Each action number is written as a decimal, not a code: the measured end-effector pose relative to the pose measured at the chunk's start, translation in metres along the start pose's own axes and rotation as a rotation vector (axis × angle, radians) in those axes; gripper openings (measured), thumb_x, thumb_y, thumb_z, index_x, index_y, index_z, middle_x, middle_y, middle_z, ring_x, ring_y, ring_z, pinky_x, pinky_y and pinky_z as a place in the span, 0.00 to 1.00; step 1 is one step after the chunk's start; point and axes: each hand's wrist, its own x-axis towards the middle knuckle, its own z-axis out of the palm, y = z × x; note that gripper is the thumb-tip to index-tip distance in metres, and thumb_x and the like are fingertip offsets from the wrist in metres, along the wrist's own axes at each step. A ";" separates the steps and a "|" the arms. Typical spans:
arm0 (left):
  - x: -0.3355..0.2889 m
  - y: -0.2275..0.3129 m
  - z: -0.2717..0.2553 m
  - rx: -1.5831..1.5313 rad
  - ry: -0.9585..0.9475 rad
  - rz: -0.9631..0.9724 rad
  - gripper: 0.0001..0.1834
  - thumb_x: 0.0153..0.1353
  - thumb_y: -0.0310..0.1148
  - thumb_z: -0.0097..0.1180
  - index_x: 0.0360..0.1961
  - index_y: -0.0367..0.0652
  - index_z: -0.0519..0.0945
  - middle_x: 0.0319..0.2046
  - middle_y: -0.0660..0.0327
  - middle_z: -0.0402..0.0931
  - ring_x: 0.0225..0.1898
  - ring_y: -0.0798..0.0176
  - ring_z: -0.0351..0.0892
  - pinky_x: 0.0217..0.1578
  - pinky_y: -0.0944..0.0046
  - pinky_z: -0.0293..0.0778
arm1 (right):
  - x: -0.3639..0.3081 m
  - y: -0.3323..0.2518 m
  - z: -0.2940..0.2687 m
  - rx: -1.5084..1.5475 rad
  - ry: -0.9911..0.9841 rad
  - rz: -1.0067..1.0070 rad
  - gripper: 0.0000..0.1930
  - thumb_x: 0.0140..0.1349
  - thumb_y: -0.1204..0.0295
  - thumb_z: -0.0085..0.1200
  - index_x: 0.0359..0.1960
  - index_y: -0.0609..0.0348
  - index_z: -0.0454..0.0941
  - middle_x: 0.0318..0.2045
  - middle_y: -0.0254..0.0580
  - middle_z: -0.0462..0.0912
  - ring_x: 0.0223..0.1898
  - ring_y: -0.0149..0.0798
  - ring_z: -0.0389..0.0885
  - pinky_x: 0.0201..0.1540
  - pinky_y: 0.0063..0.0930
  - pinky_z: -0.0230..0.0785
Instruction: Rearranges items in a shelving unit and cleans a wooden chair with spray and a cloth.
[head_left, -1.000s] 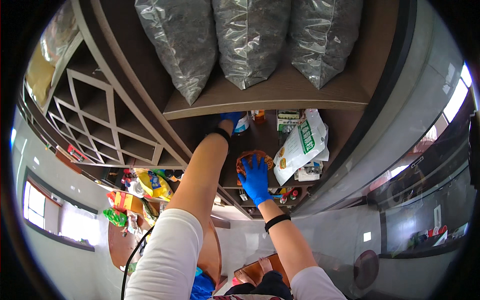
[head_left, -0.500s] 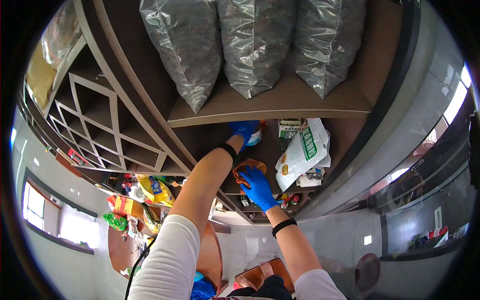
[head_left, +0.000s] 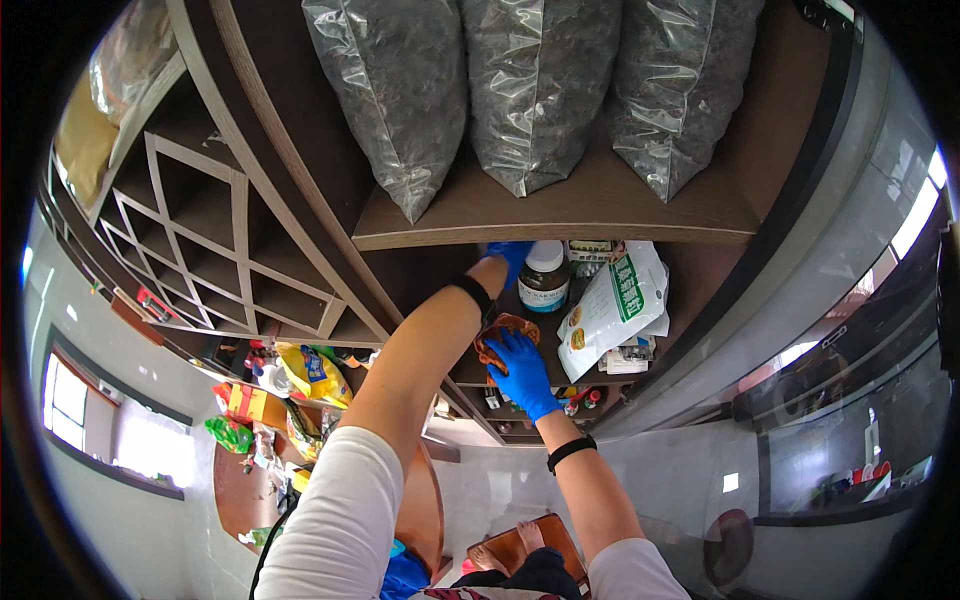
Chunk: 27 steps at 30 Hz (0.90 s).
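In the lower shelf compartment, my left hand (head_left: 510, 259), in a blue glove, reaches under the upper shelf board. Its fingers are hidden there, so its grip cannot be made out. Just right of it stands a dark brown jar (head_left: 543, 283) with a white lid and a pale label, upright. Near the compartment's front edge, my right hand (head_left: 521, 371), also blue-gloved, is closed on a crumpled orange-brown cloth (head_left: 512, 324). A white and green pouch (head_left: 612, 308) leans to the right of the jar.
Clear bags of dark contents (head_left: 540, 95) stand on the upper shelf board (head_left: 560, 222). Small boxes (head_left: 627, 357) lie beneath the pouch. A lattice rack (head_left: 235, 235) is at left, above a cluttered wooden table (head_left: 232, 480). My feet are on a brown stool (head_left: 550, 540).
The jar, earlier mostly hidden beside my left hand, now stands fully visible to its right. My left hand has gone further under the board. My right hand stays on the cloth.
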 end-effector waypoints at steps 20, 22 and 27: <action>0.051 -0.080 0.011 0.280 0.102 -0.096 0.27 0.48 0.41 0.60 0.48 0.37 0.72 0.48 0.47 0.71 0.50 0.49 0.70 0.51 0.58 0.66 | 0.000 0.003 0.001 -0.013 0.013 0.001 0.25 0.50 0.64 0.58 0.52 0.47 0.70 0.56 0.47 0.67 0.56 0.56 0.64 0.59 0.45 0.56; 0.051 -0.078 0.013 0.272 0.109 -0.089 0.27 0.49 0.41 0.59 0.48 0.36 0.72 0.48 0.47 0.71 0.50 0.49 0.70 0.51 0.58 0.65 | -0.001 0.005 -0.002 0.004 -0.030 -0.001 0.26 0.50 0.63 0.57 0.54 0.47 0.69 0.57 0.47 0.66 0.58 0.54 0.62 0.60 0.45 0.54; 0.047 -0.076 0.015 0.242 0.150 -0.055 0.25 0.52 0.40 0.57 0.48 0.36 0.72 0.48 0.48 0.71 0.50 0.50 0.70 0.51 0.59 0.65 | -0.003 0.004 0.000 -0.043 -0.026 0.009 0.27 0.49 0.64 0.58 0.53 0.49 0.69 0.56 0.49 0.66 0.57 0.55 0.62 0.60 0.44 0.55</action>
